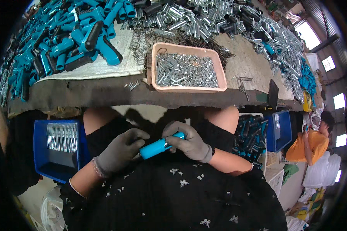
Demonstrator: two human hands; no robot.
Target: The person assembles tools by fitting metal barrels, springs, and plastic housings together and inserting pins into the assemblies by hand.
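Note:
Over my lap, a blue tubular plastic casing [153,149] lies tilted, its right end higher. My right hand [189,143], in a grey glove, is closed around its right part, thumb and fingers pinching near a small shiny metal bit. My left hand [121,151], also gloved in grey, is curled beside the casing's left end. Its thumb and forefinger come near each other, and a small bright sliver shows by the palm. What the left fingers hold is hidden. Beyond both hands, a pink tray [189,89] of small metal pins and parts stands at the bench edge.
Blue tool housings [71,42] with black grips are heaped far left on the bench [115,94]. Metal tubes [185,17] and springs [140,42] lie behind the tray. Blue bins [58,169] [280,131] flank my legs. A person in orange [310,142] sits at right.

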